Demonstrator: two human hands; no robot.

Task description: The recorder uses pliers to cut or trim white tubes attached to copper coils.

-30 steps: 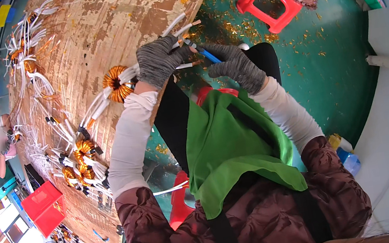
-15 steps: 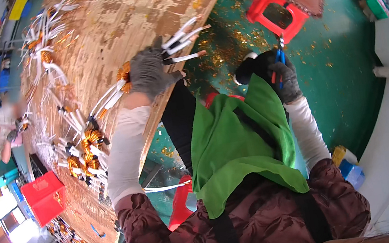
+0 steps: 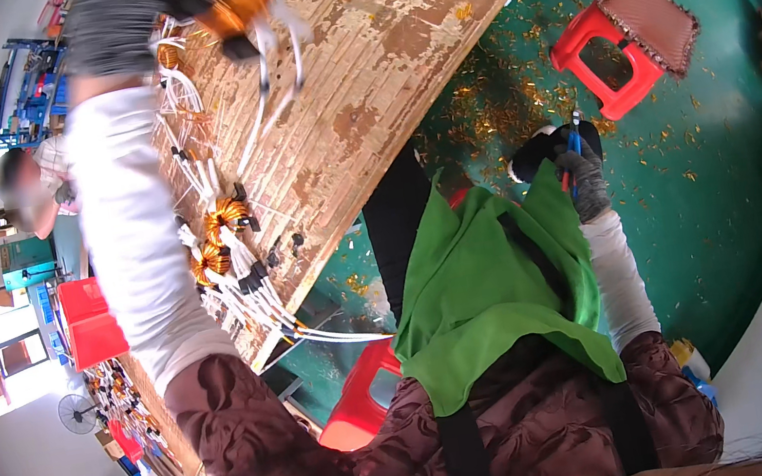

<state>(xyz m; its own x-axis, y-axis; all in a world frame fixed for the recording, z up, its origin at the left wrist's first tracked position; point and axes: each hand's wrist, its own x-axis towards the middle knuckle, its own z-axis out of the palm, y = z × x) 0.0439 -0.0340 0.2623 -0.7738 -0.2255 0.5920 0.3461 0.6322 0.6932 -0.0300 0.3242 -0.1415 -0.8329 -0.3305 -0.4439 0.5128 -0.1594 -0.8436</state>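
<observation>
Green floor point(image 3: 688, 182), scattered with copper-coloured scraps point(image 3: 496, 73), borders a worn wooden counter point(image 3: 374, 62) in the head view. Red stool point(image 3: 632, 92) stands on the floor, right of the counter. Left hand point(image 3: 111, 32): blurred; fingers grasp a wired copper coil point(image 3: 243, 4) over the counter. Right hand point(image 3: 588, 179): fingers clenched around pliers point(image 3: 575, 144), beyond the counter edge. Further coils point(image 3: 225, 218) lie on the counter.

Over right, a red stool point(image 3: 640, 73) with a brown cushion point(image 3: 648, 16) on it; left, a red bin point(image 3: 91, 326), a fan point(image 3: 78, 413) nearer!
</observation>
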